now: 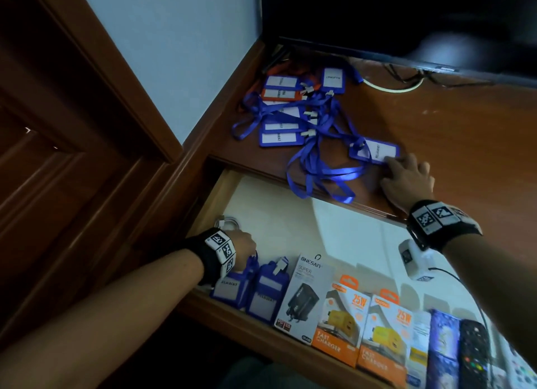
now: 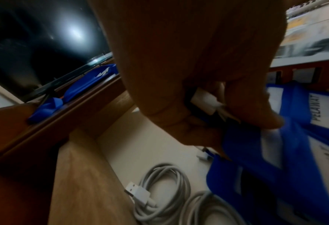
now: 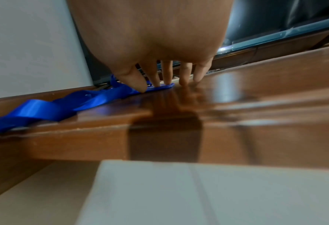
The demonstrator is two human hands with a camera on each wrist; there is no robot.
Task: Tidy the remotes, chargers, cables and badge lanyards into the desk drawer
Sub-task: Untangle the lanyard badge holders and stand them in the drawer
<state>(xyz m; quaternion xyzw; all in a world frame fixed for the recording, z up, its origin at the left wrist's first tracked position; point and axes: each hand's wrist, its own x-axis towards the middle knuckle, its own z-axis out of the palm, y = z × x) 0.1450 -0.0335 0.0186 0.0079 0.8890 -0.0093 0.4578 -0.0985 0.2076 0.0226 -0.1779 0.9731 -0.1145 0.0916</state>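
Several lanyards (image 1: pixel 308 118) on wooden desk (image 1: pixel 450 132), open drawer (image 1: pixel 334 234)

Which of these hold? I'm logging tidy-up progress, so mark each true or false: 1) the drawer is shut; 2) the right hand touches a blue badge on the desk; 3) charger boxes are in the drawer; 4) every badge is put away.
1) False: the drawer is open.
2) True: the right hand has fingertips on the blue badge.
3) True: charger boxes stand in it.
4) False: a badge pile lies on the desk.
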